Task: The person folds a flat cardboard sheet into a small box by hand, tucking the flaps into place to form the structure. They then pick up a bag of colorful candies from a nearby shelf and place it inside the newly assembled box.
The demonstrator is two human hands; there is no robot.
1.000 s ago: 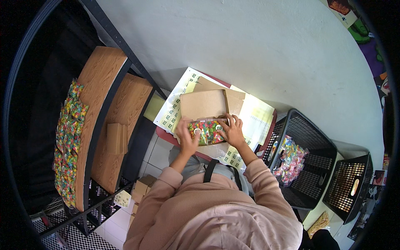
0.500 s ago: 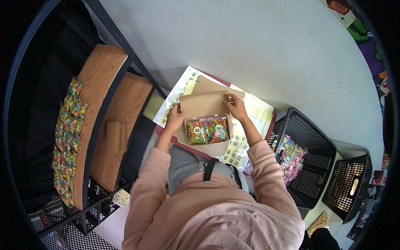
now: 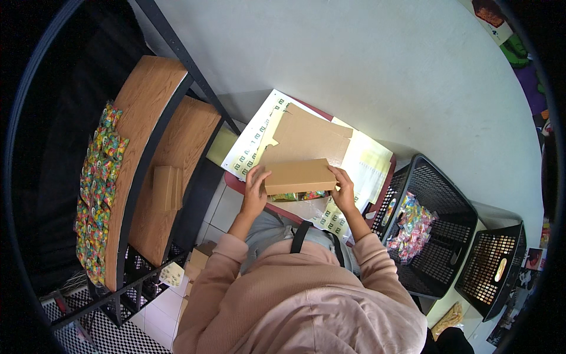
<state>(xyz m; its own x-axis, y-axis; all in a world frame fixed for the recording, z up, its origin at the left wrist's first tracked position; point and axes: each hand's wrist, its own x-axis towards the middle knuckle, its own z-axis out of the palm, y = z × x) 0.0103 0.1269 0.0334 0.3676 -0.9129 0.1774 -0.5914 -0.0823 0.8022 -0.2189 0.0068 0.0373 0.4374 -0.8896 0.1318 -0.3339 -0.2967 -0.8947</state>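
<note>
A small brown cardboard box (image 3: 299, 175) lies in front of me with its lid folded most of the way over. Along the near side a gap still shows colourful candy bags (image 3: 299, 195) inside. My left hand (image 3: 256, 187) grips the box's left end, and my right hand (image 3: 343, 188) grips the right end, fingers at the lid's corners. Beneath and beyond the box is a flat piece of brown cardboard (image 3: 309, 133), lying on white and yellow printed sheets (image 3: 365, 156) over a red-edged table.
On the left, a wooden shelf (image 3: 150, 82) carries many colourful candy bags (image 3: 100, 194); a folded brown box (image 3: 167, 187) sits on the lower shelf. To the right stand a black crate (image 3: 439, 236) with pink candy bags (image 3: 411, 227) and a smaller black basket (image 3: 492, 262).
The raised lid has swung down toward me over the box, covering most of the candy bags. Both hands have moved nearer my body with it.
</note>
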